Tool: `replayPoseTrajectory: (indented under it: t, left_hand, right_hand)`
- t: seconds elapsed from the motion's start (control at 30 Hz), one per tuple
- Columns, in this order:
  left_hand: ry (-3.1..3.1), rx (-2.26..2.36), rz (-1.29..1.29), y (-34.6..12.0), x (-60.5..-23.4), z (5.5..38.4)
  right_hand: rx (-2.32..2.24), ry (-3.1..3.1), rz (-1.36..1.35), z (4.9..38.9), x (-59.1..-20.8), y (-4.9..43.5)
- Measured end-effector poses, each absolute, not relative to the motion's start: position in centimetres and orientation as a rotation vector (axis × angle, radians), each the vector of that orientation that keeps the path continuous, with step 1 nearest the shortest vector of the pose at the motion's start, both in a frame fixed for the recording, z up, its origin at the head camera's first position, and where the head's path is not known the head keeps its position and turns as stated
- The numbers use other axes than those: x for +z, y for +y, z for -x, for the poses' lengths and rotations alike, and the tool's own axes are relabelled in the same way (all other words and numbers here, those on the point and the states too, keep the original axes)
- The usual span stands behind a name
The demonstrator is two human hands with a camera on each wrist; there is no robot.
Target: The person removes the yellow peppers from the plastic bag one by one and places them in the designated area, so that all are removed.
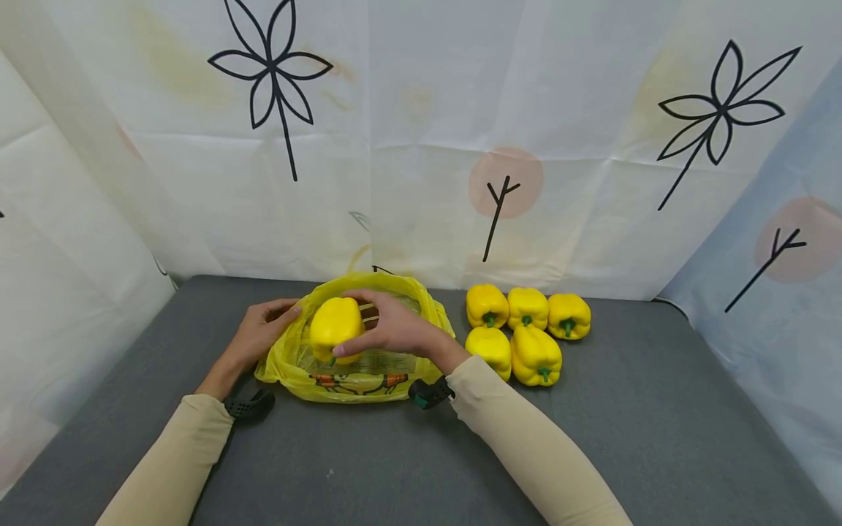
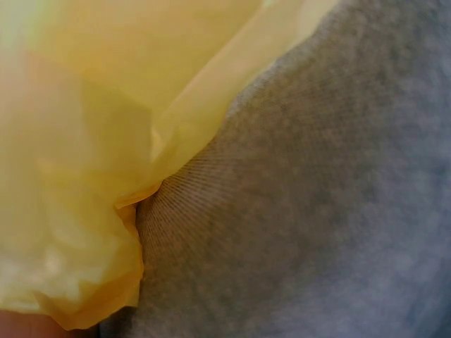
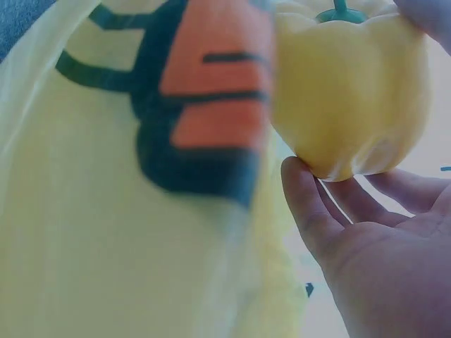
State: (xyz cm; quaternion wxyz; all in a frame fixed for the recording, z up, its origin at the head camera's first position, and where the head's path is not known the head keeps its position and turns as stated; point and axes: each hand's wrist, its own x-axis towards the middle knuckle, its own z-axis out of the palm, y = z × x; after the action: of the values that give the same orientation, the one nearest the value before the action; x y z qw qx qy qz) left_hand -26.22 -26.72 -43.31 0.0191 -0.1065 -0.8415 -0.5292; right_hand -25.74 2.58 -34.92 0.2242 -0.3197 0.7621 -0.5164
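Observation:
A yellow bell pepper (image 1: 336,329) is gripped between the thumb and fingers of my right hand (image 1: 399,326), over the mouth of a yellow plastic bag (image 1: 289,376). In the right wrist view, the pepper (image 3: 352,91) shows its green stem at the top, with fingertips against its lower side. My left hand (image 1: 260,330) holds the bag's left rim, thumb at the edge. The left wrist view is filled by the bag's thin side (image 2: 77,141) and grey cloth; the left fingers are mostly hidden there. Orange and black print marks the bag's front.
Right of the bag, several yellow bell peppers (image 1: 536,356) sit close together in two rows on the grey tabletop (image 1: 631,416). A white patterned curtain (image 1: 421,146) hangs behind the table and along both sides. Each wrist carries a dark strapped device (image 1: 430,393).

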Motion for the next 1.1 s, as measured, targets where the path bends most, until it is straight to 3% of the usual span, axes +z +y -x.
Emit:
replayPoseTrajectory:
  t: [1.1]
  left_hand:
    - [-2.638, -1.615, 0.317, -26.8, -43.4, 26.2]
  right_hand:
    - [-1.517, 2.105, 0.964, 23.8, -32.3, 7.9]
